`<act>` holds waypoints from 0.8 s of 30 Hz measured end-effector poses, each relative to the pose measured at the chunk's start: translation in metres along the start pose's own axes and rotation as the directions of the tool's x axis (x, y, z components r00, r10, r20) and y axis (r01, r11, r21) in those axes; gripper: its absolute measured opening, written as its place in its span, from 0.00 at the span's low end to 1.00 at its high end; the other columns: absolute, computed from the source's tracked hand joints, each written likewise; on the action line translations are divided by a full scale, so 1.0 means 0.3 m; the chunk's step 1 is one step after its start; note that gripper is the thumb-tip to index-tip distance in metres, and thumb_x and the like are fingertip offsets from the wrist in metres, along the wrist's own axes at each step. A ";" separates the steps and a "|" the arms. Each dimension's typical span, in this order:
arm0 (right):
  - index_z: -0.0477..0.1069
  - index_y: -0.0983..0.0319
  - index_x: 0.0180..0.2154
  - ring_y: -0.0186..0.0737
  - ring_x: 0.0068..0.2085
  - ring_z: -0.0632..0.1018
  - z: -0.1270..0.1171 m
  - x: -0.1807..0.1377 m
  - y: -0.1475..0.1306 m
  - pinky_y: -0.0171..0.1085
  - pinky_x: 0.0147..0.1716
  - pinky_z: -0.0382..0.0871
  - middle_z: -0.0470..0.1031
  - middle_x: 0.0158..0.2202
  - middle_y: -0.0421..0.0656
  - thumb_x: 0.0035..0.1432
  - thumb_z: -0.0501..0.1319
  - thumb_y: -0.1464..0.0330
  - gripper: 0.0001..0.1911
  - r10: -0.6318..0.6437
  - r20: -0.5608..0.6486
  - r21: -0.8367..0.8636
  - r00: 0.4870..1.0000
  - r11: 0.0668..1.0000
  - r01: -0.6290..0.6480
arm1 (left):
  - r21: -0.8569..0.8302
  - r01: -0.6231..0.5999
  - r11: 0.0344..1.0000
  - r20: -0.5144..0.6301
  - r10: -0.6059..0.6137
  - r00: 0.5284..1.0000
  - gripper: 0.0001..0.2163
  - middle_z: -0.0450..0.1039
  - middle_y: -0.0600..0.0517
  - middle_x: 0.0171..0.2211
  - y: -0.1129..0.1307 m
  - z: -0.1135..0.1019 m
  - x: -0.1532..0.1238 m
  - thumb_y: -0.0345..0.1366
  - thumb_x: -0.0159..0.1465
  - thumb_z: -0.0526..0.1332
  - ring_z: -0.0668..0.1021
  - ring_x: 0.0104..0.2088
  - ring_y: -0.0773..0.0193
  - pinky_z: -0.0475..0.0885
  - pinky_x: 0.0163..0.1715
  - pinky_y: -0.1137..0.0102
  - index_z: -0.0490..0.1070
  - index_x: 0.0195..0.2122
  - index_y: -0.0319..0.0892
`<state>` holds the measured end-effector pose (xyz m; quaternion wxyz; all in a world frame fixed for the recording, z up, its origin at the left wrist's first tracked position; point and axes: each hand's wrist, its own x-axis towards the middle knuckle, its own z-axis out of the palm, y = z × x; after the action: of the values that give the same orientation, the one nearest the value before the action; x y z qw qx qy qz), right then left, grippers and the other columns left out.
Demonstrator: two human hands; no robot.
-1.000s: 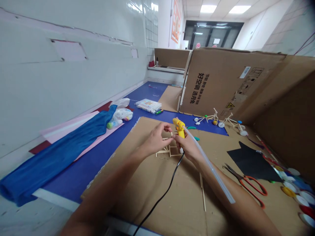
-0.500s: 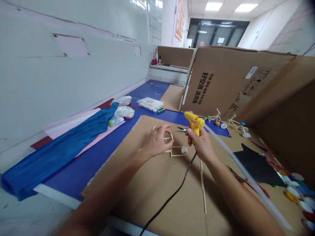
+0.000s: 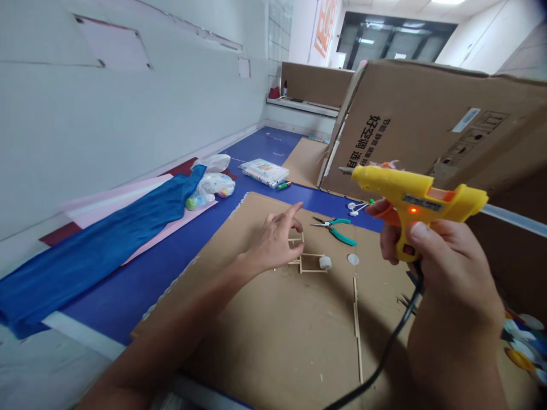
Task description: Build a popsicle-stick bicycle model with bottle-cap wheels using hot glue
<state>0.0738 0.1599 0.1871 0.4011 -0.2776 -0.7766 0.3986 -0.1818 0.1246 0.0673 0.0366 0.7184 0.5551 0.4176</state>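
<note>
My right hand [image 3: 444, 267] grips a yellow hot glue gun [image 3: 416, 196], raised close to the camera, its nozzle pointing left and a red light glowing on its side. A clear glue stick [image 3: 513, 219] sticks out of its back and a black cord [image 3: 380, 359] hangs down. My left hand [image 3: 276, 242] rests on a small frame of thin wooden sticks [image 3: 305, 261] lying on the cardboard sheet [image 3: 265, 336]; thumb and fingers pinch a stick, the index finger points up. A white wheel [image 3: 325, 262] sits at the frame's right end.
Green-handled pliers [image 3: 337, 228], a white disc [image 3: 352, 259] and loose sticks [image 3: 358, 324] lie on the cardboard. A big cardboard box [image 3: 427, 125] stands behind. A blue cloth [image 3: 98, 250], plastic bags [image 3: 211, 188] and a flat plastic case [image 3: 264, 172] lie left on the blue floor. Coloured caps [image 3: 523, 341] sit at the right edge.
My right hand has lifted the glue gun away from the stick frame, up and to the right toward the camera. The left hand stayed on the frame and its index finger rose.
</note>
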 end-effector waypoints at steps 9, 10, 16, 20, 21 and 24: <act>0.79 0.58 0.35 0.36 0.22 0.72 -0.013 0.018 0.038 0.33 0.17 0.67 0.74 0.25 0.43 0.55 0.69 0.56 0.13 0.134 0.281 -0.064 0.950 0.991 -0.121 | -0.028 0.037 0.999 0.040 -0.036 0.999 0.45 0.78 0.51 0.43 0.000 0.000 -0.001 0.30 0.57 0.64 0.76 0.49 0.56 0.60 0.55 0.57 0.38 0.71 0.46; 0.79 0.58 0.38 0.35 0.22 0.72 -0.008 0.025 0.044 0.33 0.16 0.67 0.75 0.25 0.43 0.54 0.70 0.56 0.14 0.151 0.301 -0.060 0.942 0.988 -0.140 | -0.028 0.033 0.999 0.037 -0.032 0.999 0.45 0.78 0.51 0.43 -0.002 0.002 -0.001 0.30 0.58 0.64 0.76 0.50 0.56 0.60 0.55 0.56 0.37 0.71 0.47; 0.80 0.60 0.40 0.31 0.20 0.70 0.014 0.057 0.085 0.32 0.16 0.68 0.78 0.31 0.45 0.53 0.70 0.55 0.18 0.238 0.373 -0.030 0.896 0.969 -0.245 | -0.030 -0.005 1.000 0.030 0.006 1.000 0.47 0.78 0.53 0.43 -0.013 0.009 0.003 0.31 0.57 0.65 0.78 0.47 0.58 0.59 0.56 0.56 0.35 0.71 0.48; 0.79 0.62 0.37 0.30 0.20 0.71 0.020 0.072 0.104 0.30 0.16 0.67 0.78 0.31 0.45 0.55 0.68 0.54 0.18 0.320 0.453 -0.065 0.832 0.943 -0.327 | -0.029 0.013 0.999 0.041 -0.012 0.999 0.47 0.78 0.53 0.42 -0.009 0.007 0.007 0.31 0.56 0.65 0.78 0.47 0.56 0.59 0.56 0.56 0.36 0.71 0.48; 0.79 0.62 0.36 0.30 0.20 0.71 0.021 0.075 0.107 0.29 0.15 0.66 0.78 0.30 0.45 0.55 0.68 0.53 0.18 0.329 0.456 -0.067 0.827 0.939 -0.337 | -0.027 0.016 1.000 0.044 -0.015 0.999 0.46 0.79 0.52 0.42 -0.008 0.005 0.007 0.31 0.57 0.65 0.78 0.47 0.56 0.59 0.56 0.55 0.37 0.71 0.48; 0.78 0.62 0.35 0.29 0.19 0.70 0.028 0.082 0.117 0.28 0.15 0.64 0.76 0.29 0.44 0.56 0.67 0.53 0.18 0.323 0.449 -0.043 0.834 0.939 -0.340 | -0.025 0.026 0.999 0.052 -0.025 0.998 0.45 0.79 0.52 0.43 -0.006 0.002 0.008 0.31 0.57 0.65 0.77 0.48 0.55 0.59 0.56 0.55 0.39 0.71 0.47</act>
<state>0.0577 0.1936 0.1644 0.1410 -0.3005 -0.7803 0.5300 -0.1826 0.1275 0.0675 0.0652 0.7213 0.5577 0.4056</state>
